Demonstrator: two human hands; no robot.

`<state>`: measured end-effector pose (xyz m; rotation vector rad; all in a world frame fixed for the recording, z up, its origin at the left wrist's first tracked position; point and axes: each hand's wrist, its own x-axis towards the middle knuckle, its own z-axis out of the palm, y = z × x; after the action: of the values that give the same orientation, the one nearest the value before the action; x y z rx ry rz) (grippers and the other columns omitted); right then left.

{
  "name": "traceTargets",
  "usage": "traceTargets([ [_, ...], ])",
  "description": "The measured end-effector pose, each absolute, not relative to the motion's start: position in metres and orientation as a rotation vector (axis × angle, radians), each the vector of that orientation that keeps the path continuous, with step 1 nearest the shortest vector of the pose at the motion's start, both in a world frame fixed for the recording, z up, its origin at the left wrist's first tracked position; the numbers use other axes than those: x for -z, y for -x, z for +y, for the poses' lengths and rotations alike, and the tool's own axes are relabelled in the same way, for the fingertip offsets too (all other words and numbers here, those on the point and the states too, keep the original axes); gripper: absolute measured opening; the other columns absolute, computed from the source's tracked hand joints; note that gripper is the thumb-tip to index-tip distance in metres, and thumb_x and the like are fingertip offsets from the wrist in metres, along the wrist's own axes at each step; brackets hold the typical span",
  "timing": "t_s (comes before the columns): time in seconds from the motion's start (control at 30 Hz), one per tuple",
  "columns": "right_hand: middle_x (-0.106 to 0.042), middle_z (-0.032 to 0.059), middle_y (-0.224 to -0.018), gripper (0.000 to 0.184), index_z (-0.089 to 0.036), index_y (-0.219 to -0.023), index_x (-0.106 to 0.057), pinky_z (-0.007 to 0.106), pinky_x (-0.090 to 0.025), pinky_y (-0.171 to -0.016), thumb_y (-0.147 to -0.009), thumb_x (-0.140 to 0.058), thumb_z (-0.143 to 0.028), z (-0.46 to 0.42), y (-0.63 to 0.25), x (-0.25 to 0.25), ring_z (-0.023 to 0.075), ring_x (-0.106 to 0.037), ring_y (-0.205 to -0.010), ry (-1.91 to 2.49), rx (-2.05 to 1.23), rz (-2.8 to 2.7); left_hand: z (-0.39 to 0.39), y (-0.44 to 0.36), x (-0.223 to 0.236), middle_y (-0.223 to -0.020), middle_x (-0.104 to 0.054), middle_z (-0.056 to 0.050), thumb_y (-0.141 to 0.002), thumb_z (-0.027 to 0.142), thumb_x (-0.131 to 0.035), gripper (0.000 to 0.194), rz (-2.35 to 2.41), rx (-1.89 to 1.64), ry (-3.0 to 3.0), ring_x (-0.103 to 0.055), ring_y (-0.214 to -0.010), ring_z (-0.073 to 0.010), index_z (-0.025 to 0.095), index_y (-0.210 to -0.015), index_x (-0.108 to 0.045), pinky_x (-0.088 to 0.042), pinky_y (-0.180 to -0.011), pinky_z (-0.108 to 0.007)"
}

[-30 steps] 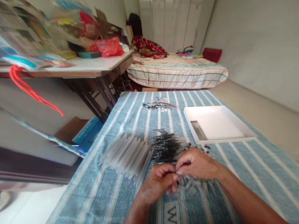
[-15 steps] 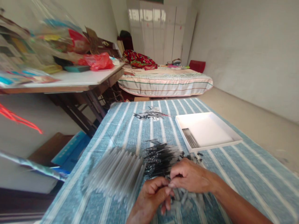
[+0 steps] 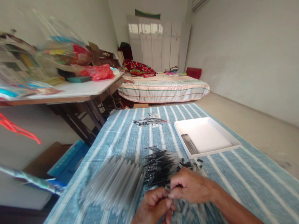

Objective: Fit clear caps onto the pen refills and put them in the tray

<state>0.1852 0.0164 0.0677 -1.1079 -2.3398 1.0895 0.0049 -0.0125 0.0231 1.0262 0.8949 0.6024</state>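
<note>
My left hand (image 3: 155,203) and my right hand (image 3: 188,185) meet at the near side of the table, fingertips pinched together. Whatever sits between them is too small and blurred to name. Just beyond lies a pile of thin black pen refills (image 3: 161,165). Left of the hands is a stack of translucent grey pen barrels (image 3: 116,183), lying side by side. Small grey translucent pieces (image 3: 191,211) are scattered under and beside my right hand. Little black pieces (image 3: 198,162) lie just past its knuckles.
A shallow white box (image 3: 210,137) holds a short row of finished-looking pens (image 3: 189,143) along its left side. A loose bunch of thin dark parts (image 3: 149,119) lies farther back on the striped tablecloth (image 3: 126,137). A cluttered white desk (image 3: 81,90) stands left; a bed (image 3: 163,88) is behind.
The view has tilted up slightly, so everything sits a little lower in the picture. Both hands keep their pinch together, with little visible shift relative to the table.
</note>
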Motion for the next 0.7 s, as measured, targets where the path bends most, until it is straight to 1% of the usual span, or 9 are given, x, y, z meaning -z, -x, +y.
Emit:
traceTargets([
  [0.1, -0.052, -0.0060, -0.049, 0.012, -0.014, -0.066, -0.067, 0.015, -0.032, -0.046, -0.072, -0.059, -0.021, 0.016, -0.185, -0.065, 0.0057, -0.044, -0.046, 1.105, -1.179, -2.247, -0.012, -0.004, -0.023, -0.043, -0.054, 0.002, -0.071, 0.043, -0.064, 0.030, 0.896, -0.593, -1.034, -0.043, -0.036, -0.0067, 0.014, -0.067, -0.065, -0.032, -0.038, -0.017],
  [0.2, -0.048, -0.0067, -0.046, 0.015, -0.015, -0.070, -0.066, 0.015, -0.034, -0.043, -0.074, -0.059, -0.027, 0.014, -0.187, -0.060, 0.0063, -0.048, -0.041, 1.101, -1.362, -2.132, -0.012, -0.003, -0.025, -0.043, -0.052, 0.002, -0.070, 0.045, -0.065, 0.033, 0.875, -0.588, -1.043, -0.043, -0.035, -0.0068, 0.013, -0.066, -0.065, -0.030, -0.036, -0.017],
  [0.27, -0.049, -0.0062, -0.047, 0.017, -0.015, -0.072, -0.065, 0.014, -0.035, -0.040, -0.075, -0.059, -0.030, 0.012, -0.188, -0.058, 0.0071, -0.051, -0.041, 1.101, -1.463, -2.065, -0.012, -0.002, -0.026, -0.042, -0.051, 0.002, -0.069, 0.047, -0.065, 0.035, 0.856, -0.587, -1.039, -0.041, -0.034, -0.0064, 0.013, -0.065, -0.065, -0.028, -0.036, -0.017],
  [0.37, -0.051, -0.0057, -0.049, 0.016, -0.015, -0.075, -0.065, 0.014, -0.035, -0.039, -0.076, -0.058, -0.029, 0.010, -0.189, -0.057, 0.0074, -0.053, -0.042, 1.098, -1.516, -2.020, -0.013, -0.002, -0.024, -0.040, -0.049, 0.003, -0.069, 0.050, -0.064, 0.038, 0.828, -0.592, -1.034, -0.039, -0.033, -0.0055, 0.012, -0.065, -0.064, -0.026, -0.035, -0.017],
  [0.43, -0.050, -0.0060, -0.049, 0.014, -0.015, -0.073, -0.065, 0.014, -0.034, -0.041, -0.075, -0.057, -0.026, 0.009, -0.188, -0.060, 0.0066, -0.051, -0.042, 1.105, -1.405, -2.070, -0.012, -0.002, -0.019, -0.041, -0.050, 0.003, -0.068, 0.051, -0.064, 0.039, 0.827, -0.602, -1.031, -0.038, -0.033, -0.0053, 0.012, -0.065, -0.065, -0.026, -0.036, -0.017],
  [0.5, -0.048, -0.0063, -0.048, 0.015, -0.014, -0.066, -0.065, 0.014, -0.031, -0.043, -0.074, -0.057, -0.023, 0.007, -0.185, -0.063, 0.0054, -0.046, -0.044, 1.114, -1.197, -2.163, -0.010, -0.002, -0.012, -0.041, -0.050, 0.003, -0.065, 0.051, -0.066, 0.039, 0.840, -0.611, -1.044, -0.039, -0.034, -0.0057, 0.013, -0.065, -0.065, -0.027, -0.037, -0.017],
  [0.6, -0.040, -0.0070, -0.044, 0.025, -0.012, -0.053, -0.060, 0.016, -0.025, -0.043, -0.075, -0.056, -0.025, 0.004, -0.182, -0.065, 0.0043, -0.037, -0.044, 1.171, -0.934, -2.271, -0.006, -0.004, -0.005, -0.040, -0.048, 0.003, -0.056, 0.055, -0.070, 0.042, 0.857, -0.612, -1.118, -0.041, -0.038, -0.0071, 0.014, -0.059, -0.064, -0.028, -0.039, -0.018],
  [0.7, -0.030, -0.0072, -0.042, 0.034, -0.013, -0.046, -0.055, 0.018, -0.020, -0.041, -0.077, -0.054, -0.028, -0.002, -0.180, -0.060, 0.0042, -0.030, -0.042, 1.283, -0.849, -2.282, -0.007, -0.005, -0.008, -0.047, -0.052, 0.002, -0.052, 0.056, -0.073, 0.043, 0.880, -0.604, -1.170, -0.041, -0.044, -0.0071, 0.014, -0.058, -0.064, -0.029, -0.043, -0.019],
])
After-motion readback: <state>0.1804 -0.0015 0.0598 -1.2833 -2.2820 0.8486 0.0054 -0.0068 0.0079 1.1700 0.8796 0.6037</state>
